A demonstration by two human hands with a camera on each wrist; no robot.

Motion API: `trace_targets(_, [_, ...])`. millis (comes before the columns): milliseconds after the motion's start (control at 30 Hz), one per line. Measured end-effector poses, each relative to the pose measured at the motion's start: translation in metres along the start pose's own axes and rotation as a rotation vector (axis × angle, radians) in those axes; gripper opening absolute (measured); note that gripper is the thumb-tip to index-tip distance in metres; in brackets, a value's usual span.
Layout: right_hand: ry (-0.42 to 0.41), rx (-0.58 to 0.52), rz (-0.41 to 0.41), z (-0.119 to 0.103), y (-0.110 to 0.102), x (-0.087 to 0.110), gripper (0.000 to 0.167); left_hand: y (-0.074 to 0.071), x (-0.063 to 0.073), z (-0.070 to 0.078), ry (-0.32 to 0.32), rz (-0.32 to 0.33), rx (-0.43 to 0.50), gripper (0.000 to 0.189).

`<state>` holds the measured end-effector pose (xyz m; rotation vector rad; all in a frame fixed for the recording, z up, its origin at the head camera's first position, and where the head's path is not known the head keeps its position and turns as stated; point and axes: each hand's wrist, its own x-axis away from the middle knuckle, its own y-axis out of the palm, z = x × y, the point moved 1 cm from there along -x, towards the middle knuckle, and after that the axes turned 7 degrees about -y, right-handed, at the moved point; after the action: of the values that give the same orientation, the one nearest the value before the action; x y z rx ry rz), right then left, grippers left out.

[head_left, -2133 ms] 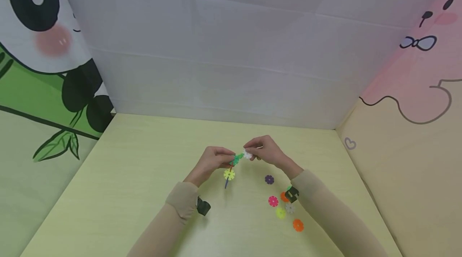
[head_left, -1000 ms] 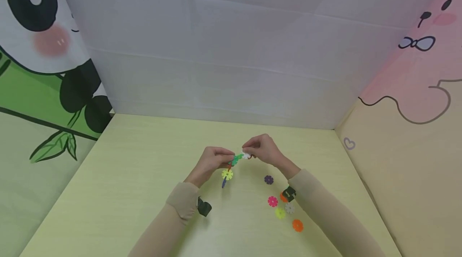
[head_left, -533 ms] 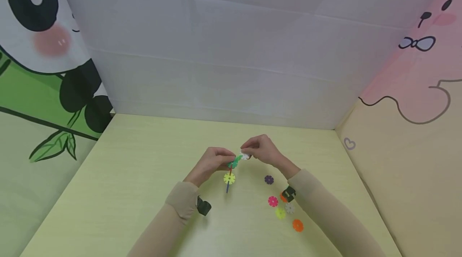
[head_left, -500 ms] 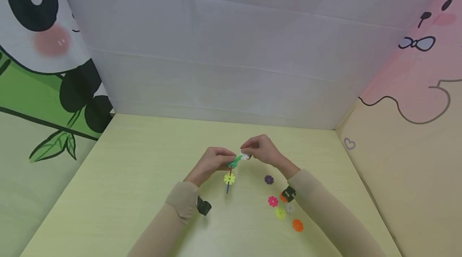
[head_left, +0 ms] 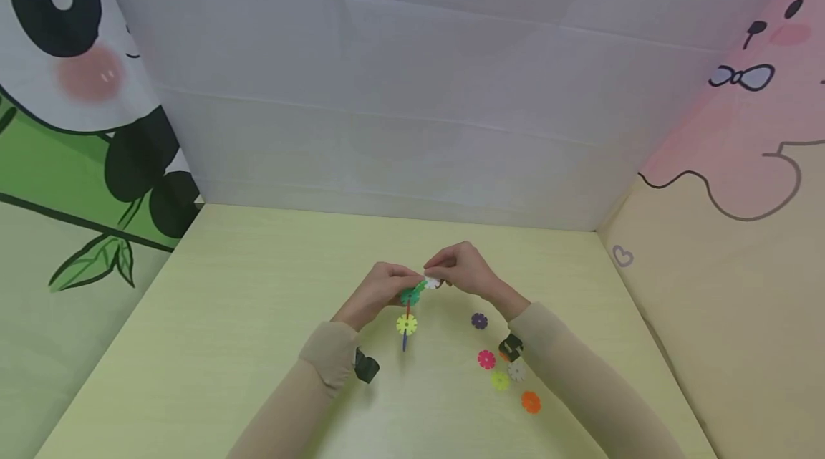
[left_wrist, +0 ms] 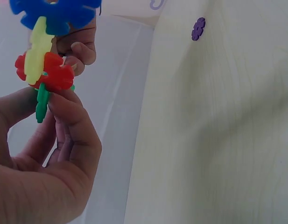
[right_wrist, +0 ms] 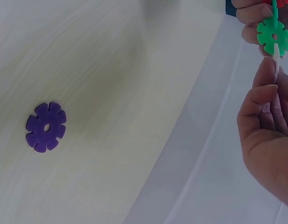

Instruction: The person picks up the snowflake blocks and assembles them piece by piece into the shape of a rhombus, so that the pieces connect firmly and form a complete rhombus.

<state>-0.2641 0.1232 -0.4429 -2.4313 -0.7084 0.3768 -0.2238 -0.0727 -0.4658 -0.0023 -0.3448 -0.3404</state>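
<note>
Both hands are raised over the table around a chain of slotted plastic snowflake discs. My left hand (head_left: 380, 291) pinches a green disc (left_wrist: 42, 103) between thumb and fingers. Below it hang a red disc (left_wrist: 59, 72), a yellow disc (head_left: 407, 324) and a blue disc (left_wrist: 57, 14), linked slot to slot. A lighter green disc (right_wrist: 273, 36) sits at the chain's upper end. My right hand (head_left: 465, 271) pinches a white disc (right_wrist: 276, 65), edge-on against the lighter green disc. Fingertips partly hide the white disc, so how deep the slots engage I cannot tell.
Loose discs lie flat on the pale table (head_left: 271, 344), near my right forearm: purple (head_left: 479, 321), pink (head_left: 486, 359), yellow-green (head_left: 500, 381), white (head_left: 516, 371) and orange (head_left: 531, 402). Another orange one is mostly hidden under the wrist camera (head_left: 511, 348). A white wall (head_left: 387, 151) rises behind.
The right hand has moved slightly left and closer to the left hand, with the white disc. The chain's hanging end has swung and dropped a little lower. The loose purple and pink discs stay put.
</note>
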Motion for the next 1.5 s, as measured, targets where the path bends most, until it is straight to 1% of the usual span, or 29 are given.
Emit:
trace_targets(233, [-0.003, -0.002, -0.007, -0.001, 0.001, 0.001, 0.013, 0.002, -0.003, -0.002, -0.006, -0.001, -0.026, 0.023])
trace_targets(433, [0.013, -0.004, 0.004, 0.001, -0.009, 0.010, 0.018, 0.000, -0.004, -0.005, -0.003, 0.004, -0.029, 0.024])
trace_targets(500, [0.035, 0.011, 0.016, 0.005, -0.014, 0.014, 0.017, -0.002, -0.004, -0.005, -0.003, 0.012, -0.030, 0.024])
trace_targets(633, [0.075, 0.088, 0.033, 0.018, -0.024, 0.024, 0.012, -0.004, -0.004, -0.005, -0.003, 0.024, -0.028, 0.023])
trace_targets(767, [0.089, 0.166, 0.000, 0.031, -0.031, 0.036, 0.010, -0.003, -0.002, -0.003, -0.001, 0.019, -0.027, 0.022])
trace_targets(933, [0.096, 0.206, -0.052, 0.040, -0.037, 0.048, 0.010, -0.005, -0.002, -0.004, 0.001, 0.022, -0.027, 0.024])
trace_targets(1100, [0.094, 0.238, -0.059, 0.042, -0.045, 0.053, 0.009, -0.008, 0.001, -0.002, 0.000, 0.039, -0.017, 0.022])
trace_targets(1200, [0.112, 0.286, -0.067, 0.048, -0.048, 0.058, 0.010, -0.008, 0.003, 0.001, -0.001, 0.036, -0.018, 0.021])
trace_targets(1333, [0.136, 0.349, -0.098, 0.060, -0.046, 0.064, 0.013, -0.008, 0.003, 0.000, -0.007, 0.036, -0.020, 0.020])
trace_targets(1433, [0.148, 0.356, -0.119, 0.068, -0.041, 0.069, 0.014, -0.008, 0.003, -0.001, -0.004, 0.031, -0.016, 0.021])
trace_targets(1467, [0.152, 0.355, -0.124, 0.069, -0.039, 0.071, 0.015, -0.007, 0.006, 0.003, -0.006, 0.026, -0.020, 0.022])
trace_targets(1500, [0.161, 0.351, -0.128, 0.071, -0.036, 0.072, 0.015, -0.007, 0.006, 0.003, -0.005, 0.024, -0.020, 0.023])
